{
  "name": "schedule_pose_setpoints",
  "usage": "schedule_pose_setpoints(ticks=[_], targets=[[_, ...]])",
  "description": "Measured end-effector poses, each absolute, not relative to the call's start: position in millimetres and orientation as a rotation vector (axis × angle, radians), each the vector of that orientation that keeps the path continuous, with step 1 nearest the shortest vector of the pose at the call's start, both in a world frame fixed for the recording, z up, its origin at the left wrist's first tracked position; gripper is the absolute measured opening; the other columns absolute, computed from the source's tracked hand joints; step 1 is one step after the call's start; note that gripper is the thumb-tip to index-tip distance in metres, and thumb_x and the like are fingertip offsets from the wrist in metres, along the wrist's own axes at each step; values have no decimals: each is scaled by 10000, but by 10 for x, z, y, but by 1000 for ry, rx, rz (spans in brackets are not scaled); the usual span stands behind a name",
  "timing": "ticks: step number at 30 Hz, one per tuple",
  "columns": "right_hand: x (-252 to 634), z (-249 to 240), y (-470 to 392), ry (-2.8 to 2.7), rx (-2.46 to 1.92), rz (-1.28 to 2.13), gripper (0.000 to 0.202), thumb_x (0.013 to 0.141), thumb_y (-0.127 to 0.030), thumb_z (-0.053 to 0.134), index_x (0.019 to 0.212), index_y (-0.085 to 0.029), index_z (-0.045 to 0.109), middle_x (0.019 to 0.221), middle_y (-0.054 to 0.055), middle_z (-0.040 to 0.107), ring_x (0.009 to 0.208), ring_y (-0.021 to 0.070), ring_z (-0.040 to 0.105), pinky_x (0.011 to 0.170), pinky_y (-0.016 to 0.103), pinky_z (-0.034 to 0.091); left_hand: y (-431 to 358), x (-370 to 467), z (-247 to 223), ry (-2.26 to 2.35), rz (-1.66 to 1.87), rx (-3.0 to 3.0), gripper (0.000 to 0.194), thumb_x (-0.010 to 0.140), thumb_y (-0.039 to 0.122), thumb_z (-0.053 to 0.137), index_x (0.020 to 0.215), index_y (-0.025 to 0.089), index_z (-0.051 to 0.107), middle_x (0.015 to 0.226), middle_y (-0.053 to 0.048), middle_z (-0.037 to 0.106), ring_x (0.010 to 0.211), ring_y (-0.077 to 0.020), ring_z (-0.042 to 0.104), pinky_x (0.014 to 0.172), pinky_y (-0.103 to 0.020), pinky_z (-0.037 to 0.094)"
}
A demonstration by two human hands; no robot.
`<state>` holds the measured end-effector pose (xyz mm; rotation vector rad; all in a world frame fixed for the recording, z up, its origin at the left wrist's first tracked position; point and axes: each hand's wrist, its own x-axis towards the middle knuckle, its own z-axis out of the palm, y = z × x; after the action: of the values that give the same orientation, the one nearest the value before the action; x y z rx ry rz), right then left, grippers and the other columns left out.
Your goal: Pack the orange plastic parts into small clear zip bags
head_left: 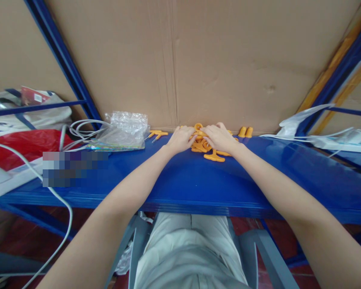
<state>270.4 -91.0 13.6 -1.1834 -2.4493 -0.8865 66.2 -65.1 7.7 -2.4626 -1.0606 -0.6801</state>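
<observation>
Both of my hands are at the pile of yellow-orange plastic pieces (pixel 199 145) near the back of the blue table (pixel 198 184). My left hand (pixel 181 139) bends its fingers around the pile's left side, and my right hand (pixel 217 137) reaches over its top and right side. The fingers of both look curled on yellow pieces, but what each grips is too small to tell. A T-shaped yellow handle (pixel 214 156) lies in front of my right hand. Left of my left hand are yellow corkscrews (pixel 159 134) with metal spirals. Two yellow pieces (pixel 245 132) stand upright at the right.
Brown cardboard (pixel 216 60) rises behind the table. At the left lie clear plastic bags (pixel 126 130), white cables (pixel 87 124), a red bag (pixel 24 146) and a cloth bag (pixel 36 118). A white power strip (pixel 343 143) and white plastic are at the right. Blue frame posts flank the table.
</observation>
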Motion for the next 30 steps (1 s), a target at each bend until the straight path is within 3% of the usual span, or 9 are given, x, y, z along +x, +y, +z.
schedule_pose_setpoints(ticks=[9, 14, 24, 30], targets=[[2815, 189, -890, -2298, -1238, -999, 355, 957, -111, 344, 1189, -175, 605, 1128, 138, 675, 1036, 273, 529, 943, 445, 277, -578, 620, 42, -1155, -723, -2418, 276, 1007, 290, 401, 1066, 160, 637, 1123, -144, 700, 1070, -276, 619, 925, -394, 414], [3009, 204, -836, -2093, -1363, -929, 322, 947, -191, 391, 1195, -163, 594, 1119, 155, 674, 1053, 301, 526, 954, 481, 296, -490, 526, 11, -1237, -745, -2385, 261, 999, 299, 414, 1084, 180, 631, 1136, -138, 697, 1099, -289, 606, 939, -425, 409], [3543, 239, -637, -1464, -1667, -564, 291, 883, -358, 529, 1101, -184, 613, 1079, 149, 684, 1140, 351, 526, 971, 584, 346, -509, 501, 41, -1290, -834, -2300, 193, 970, 242, 469, 1025, 201, 649, 1106, -110, 661, 1134, -288, 570, 1128, -556, 251], [3877, 157, -580, -1121, -1815, -178, 222, 786, -308, 672, 972, -210, 601, 1089, 104, 705, 1089, 283, 627, 981, 505, 446, -518, 496, 57, -1306, -850, -2275, 176, 944, 219, 487, 976, 193, 658, 1070, -122, 668, 1097, -301, 580, 1040, -532, 334]])
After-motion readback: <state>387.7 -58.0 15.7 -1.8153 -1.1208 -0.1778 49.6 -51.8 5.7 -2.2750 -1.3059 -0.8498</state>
